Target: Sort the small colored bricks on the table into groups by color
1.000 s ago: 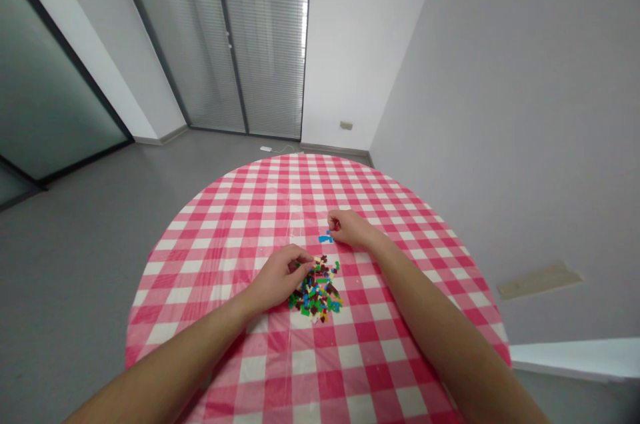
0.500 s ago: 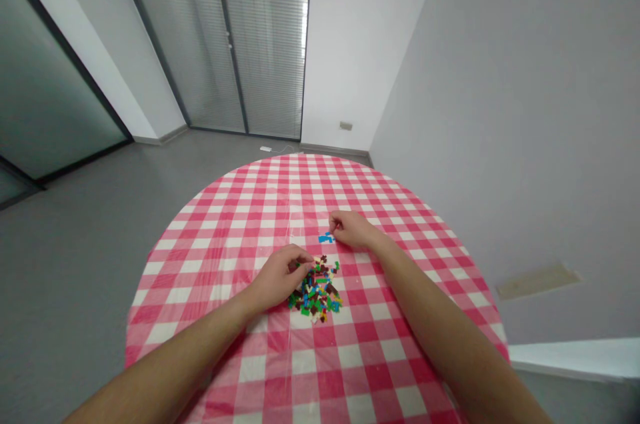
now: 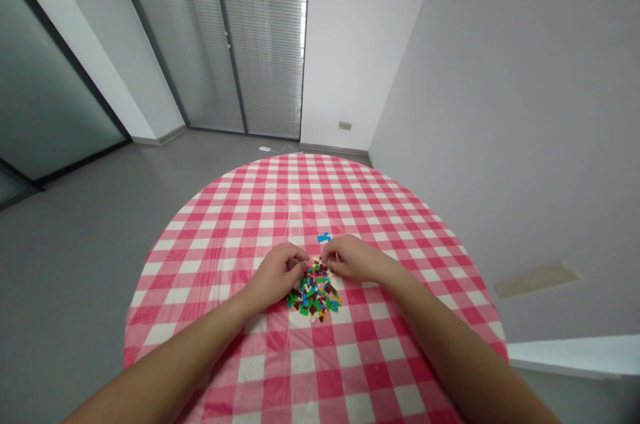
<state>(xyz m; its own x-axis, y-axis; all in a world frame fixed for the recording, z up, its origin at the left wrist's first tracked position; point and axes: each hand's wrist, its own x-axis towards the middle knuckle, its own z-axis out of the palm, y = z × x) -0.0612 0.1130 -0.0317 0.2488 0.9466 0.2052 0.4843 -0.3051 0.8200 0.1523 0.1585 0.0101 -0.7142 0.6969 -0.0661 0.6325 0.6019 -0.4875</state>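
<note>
With the pile of small coloured pieces (image 3: 314, 295) as the centre of the dial and the person at 6 o'clock, I note the following. The pile lies on a checked tablecloth (image 3: 290, 377), midway between the forearms, a position that probably suits access from both sides. The left hand (image 3: 277, 272) rests at 10 o'clock against the pile's edge, thumb and fingers curved toward each other; it may serve as a side guard. I cannot tell whether anything is pinched there. The right hand (image 3: 354, 257) sits at 1 to 2 o'clock, fingers bent, tips at the pile's far edge; whether they grip a piece cannot be determined. A small group of blue pieces (image 3: 324, 237) lies apart at 12 o'clock, just beyond the right fingers, presumably set off to avoid mixing with the pile. Both hands obstruct the view of the pile's upper margins. Farther out, a white object with a cord (image 3: 265, 149) lies on the floor (image 3: 95, 264) at 11 o'clock, and a wall plate (image 3: 345, 125) shows near 12.
</note>
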